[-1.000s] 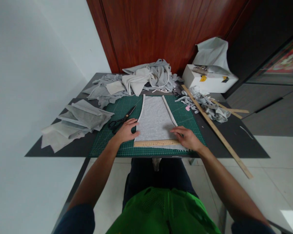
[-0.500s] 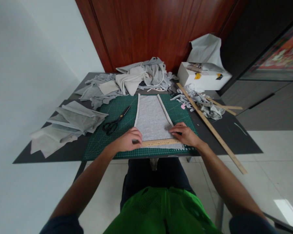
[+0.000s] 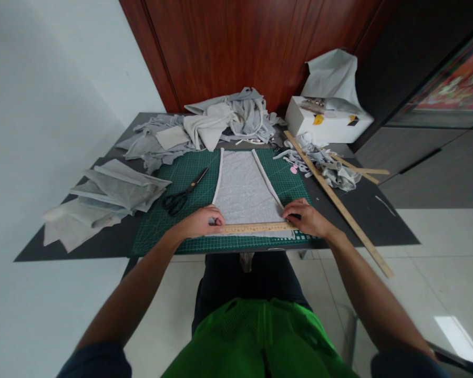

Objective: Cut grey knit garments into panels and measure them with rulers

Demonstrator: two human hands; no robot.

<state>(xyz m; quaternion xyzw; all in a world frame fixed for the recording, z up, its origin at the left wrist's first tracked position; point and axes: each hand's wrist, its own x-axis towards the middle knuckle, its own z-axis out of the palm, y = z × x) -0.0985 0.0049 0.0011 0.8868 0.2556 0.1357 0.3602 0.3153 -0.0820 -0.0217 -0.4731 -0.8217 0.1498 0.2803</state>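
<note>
A light grey fabric piece (image 3: 244, 186) with white rolled side edges lies on the green cutting mat (image 3: 181, 210). A short wooden ruler (image 3: 256, 228) lies across its near end. My left hand (image 3: 200, 222) has its fingers curled and pressed on the ruler's left end. At the ruler's right end rests my right hand (image 3: 307, 218), fingers bent down onto it and the fabric. Black scissors (image 3: 181, 195) lie on the mat to the left of the fabric.
Folded grey fabric pieces (image 3: 106, 197) sit at the left of the dark table (image 3: 358, 210). A heap of grey cloth (image 3: 220, 123) lies at the back. A white box (image 3: 327, 123), fabric scraps (image 3: 323, 165) and a long wooden stick (image 3: 339, 202) are to the right.
My left hand slid from the fabric's left edge down onto the ruler's left end. The right hand stays at the ruler's right end. The view shifted slightly.
</note>
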